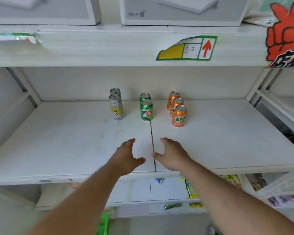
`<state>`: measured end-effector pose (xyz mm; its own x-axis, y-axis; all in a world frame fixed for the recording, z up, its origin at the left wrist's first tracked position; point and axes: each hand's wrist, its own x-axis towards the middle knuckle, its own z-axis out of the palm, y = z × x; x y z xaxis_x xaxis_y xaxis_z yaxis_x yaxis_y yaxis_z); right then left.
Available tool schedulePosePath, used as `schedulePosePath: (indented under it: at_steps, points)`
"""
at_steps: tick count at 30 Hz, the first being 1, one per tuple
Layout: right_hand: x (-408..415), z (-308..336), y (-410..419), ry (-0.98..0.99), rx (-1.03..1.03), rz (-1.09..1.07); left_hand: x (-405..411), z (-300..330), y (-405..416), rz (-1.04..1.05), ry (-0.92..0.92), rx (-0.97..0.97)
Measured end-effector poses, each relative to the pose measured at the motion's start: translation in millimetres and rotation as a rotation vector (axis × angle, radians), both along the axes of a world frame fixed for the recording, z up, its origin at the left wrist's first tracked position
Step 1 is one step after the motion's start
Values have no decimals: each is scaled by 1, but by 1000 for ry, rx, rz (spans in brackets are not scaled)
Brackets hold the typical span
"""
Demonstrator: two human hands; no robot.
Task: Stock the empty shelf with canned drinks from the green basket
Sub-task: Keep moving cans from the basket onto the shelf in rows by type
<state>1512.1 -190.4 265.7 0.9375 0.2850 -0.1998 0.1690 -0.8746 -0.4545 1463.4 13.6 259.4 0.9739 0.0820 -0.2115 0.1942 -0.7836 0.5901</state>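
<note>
Left hand: empty, fingers straight and loosely together, thumb spread toward 3 o'clock, held just over the shelf near its front edge; contact with the board cannot be told
Right hand: empty, fingers extended toward 11 o'clock, thumb spread toward 9 o'clock, mirroring the other hand across the seam in the shelf board; holds nothing

Stock on shelf, toward 12 o'clock of both hands, well apart from them:
- silver cans, two, one behind the other, at 11 o'clock
- green cans, two, in file, at 12 o'clock, front one at the far end of the seam
- orange cans, three, in file, at 1 o'clock

Green basket: only a bright green edge shows at 6 o'clock, low between the forearms; contents not visible

Step in hand, as judged: between placements, both hands free after seven cans stand in three rows. Most of the shelf is bare, so the task looks early

Next move calls for: hands drawn down toward 6 o'clock to the basket, one can gripped round its body, then set upright at the front of its matching row
</note>
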Motion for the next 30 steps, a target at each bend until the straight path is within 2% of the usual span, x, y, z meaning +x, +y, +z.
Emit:
schedulePosePath:
  at_steps: [3, 7, 12, 16, 20, 25, 30]
  points:
    - [-28, 10, 20, -28, -27, 107, -35, 2, 24, 72, -19, -6]
    - [-64, 18, 40, -38, 36, 219, -85, 4, 45, 197, -46, -26]
    - [-116, 3, 51, 31, 146, 315, -152, -4, 58, 325, 61, -29]
    - [-151, -30, 54, 173, 187, 338, -209, -25, 66, 365, 142, 54]
    - [-172, -59, 64, 311, 160, 354, -257, -47, 87, 450, 226, 55]
    - [-190, -77, 89, 373, 115, 346, -301, -66, 123, 540, 257, 70]
    - [-210, -91, 134, 387, 86, 306, -333, -87, 173, 543, 294, 30]
